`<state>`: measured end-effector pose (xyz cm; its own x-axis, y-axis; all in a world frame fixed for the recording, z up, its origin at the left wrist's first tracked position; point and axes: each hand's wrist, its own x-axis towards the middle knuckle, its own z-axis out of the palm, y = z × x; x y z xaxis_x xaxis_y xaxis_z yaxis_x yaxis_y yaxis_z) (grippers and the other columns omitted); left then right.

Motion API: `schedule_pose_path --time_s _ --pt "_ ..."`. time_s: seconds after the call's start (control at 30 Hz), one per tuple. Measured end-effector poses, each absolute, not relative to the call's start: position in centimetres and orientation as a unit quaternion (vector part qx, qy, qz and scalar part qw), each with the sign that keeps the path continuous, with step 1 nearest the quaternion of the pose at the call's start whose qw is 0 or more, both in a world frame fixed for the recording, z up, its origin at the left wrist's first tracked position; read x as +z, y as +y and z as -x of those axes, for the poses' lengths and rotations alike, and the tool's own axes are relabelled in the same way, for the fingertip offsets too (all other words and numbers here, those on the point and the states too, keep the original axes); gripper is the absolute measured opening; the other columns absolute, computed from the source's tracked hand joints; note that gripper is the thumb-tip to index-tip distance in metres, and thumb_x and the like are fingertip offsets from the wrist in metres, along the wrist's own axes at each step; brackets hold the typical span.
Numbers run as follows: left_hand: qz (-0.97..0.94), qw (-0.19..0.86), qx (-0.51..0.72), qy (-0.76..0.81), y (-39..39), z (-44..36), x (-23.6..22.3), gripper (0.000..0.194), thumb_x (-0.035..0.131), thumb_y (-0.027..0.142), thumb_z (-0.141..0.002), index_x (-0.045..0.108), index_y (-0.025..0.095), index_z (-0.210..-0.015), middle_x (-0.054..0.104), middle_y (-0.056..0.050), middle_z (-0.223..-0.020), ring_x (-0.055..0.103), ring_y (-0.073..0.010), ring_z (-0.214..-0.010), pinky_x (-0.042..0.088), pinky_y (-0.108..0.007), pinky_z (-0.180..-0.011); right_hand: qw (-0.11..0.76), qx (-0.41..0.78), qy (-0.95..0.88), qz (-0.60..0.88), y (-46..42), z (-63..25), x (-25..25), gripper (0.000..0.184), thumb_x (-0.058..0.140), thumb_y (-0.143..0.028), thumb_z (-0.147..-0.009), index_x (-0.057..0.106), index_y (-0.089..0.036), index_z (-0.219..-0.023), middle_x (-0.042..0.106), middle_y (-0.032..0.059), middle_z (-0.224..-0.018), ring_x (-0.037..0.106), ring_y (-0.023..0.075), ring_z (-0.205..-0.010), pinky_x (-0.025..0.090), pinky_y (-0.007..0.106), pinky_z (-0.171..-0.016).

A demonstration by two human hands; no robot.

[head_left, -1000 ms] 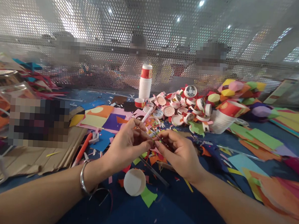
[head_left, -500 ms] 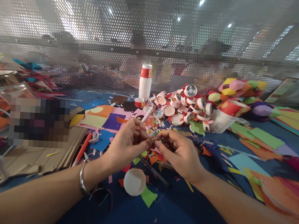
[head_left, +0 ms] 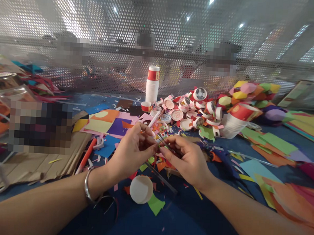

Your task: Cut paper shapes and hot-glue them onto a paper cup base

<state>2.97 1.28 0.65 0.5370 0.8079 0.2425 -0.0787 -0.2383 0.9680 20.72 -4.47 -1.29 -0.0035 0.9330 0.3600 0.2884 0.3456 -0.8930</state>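
Above the middle of the table, my left hand (head_left: 134,149) and my right hand (head_left: 188,161) almost meet at the fingertips. My left thumb and fingers are closed in a pinch; a tiny piece between them is too small to name. From my right fingers a thin dark pointed tool (head_left: 163,140) sticks out up and to the left; its kind is not clear. Below the hands lie a white round cut-down paper cup (head_left: 141,190), a bright green paper piece (head_left: 156,204) and a clear narrow strip (head_left: 163,181).
Beyond the hands is a heap of cut cup bottoms (head_left: 177,115), with stacked paper cups (head_left: 152,90) behind it and another tilted cup stack (head_left: 235,122) on the right. Cardboard (head_left: 44,167) and an orange stick (head_left: 87,155) lie left. Coloured paper (head_left: 279,144) covers the right.
Both hands stay in nearly the same place, fingertips shifting slightly. The dark tool's tip shows a little farther up and left. The whole view has moved very slightly.
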Motion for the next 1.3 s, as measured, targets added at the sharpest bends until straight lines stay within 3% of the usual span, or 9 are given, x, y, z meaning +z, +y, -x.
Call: schedule_pose_path --time_s 0.63,1.13,1.3 --pt "-0.703 0.523 0.399 0.27 0.94 -2.9 0.84 0.03 0.067 0.018 -0.083 0.041 0.023 -0.098 0.067 0.001 -0.077 0.07 -0.0177 -0.074 0.055 -0.032 -0.066 0.519 0.296 -0.642 0.48 -4.59 -20.64 -1.16 0.018 0.067 -0.034 -0.089 0.066 -0.018 -0.098 0.07 0.0039 -0.083 0.063 0.016 -0.071 0.051 0.029 -0.064" --pt "-0.676 0.526 0.402 0.324 0.66 -3.06 1.21 0.036 0.072 0.017 -0.076 0.041 0.022 -0.094 0.067 0.004 -0.07 0.065 -0.0129 -0.062 0.051 -0.026 -0.058 0.518 0.273 -0.656 0.477 -4.81 -20.19 -1.15 0.01 0.067 -0.023 -0.087 0.065 -0.019 -0.096 0.065 -0.0018 -0.069 0.06 0.0118 -0.06 0.046 0.024 -0.054" --pt "-0.676 0.509 0.436 0.308 0.48 -3.44 1.2 0.031 0.071 0.012 -0.073 0.044 0.021 -0.084 0.058 0.005 -0.072 0.058 -0.0091 -0.064 0.049 -0.024 -0.058 0.528 0.274 -0.645 0.48 -4.97 -19.92 -1.1 0.008 0.067 -0.023 -0.085 0.064 -0.019 -0.092 0.061 -0.0031 -0.065 0.054 0.011 -0.056 0.042 0.024 -0.05"
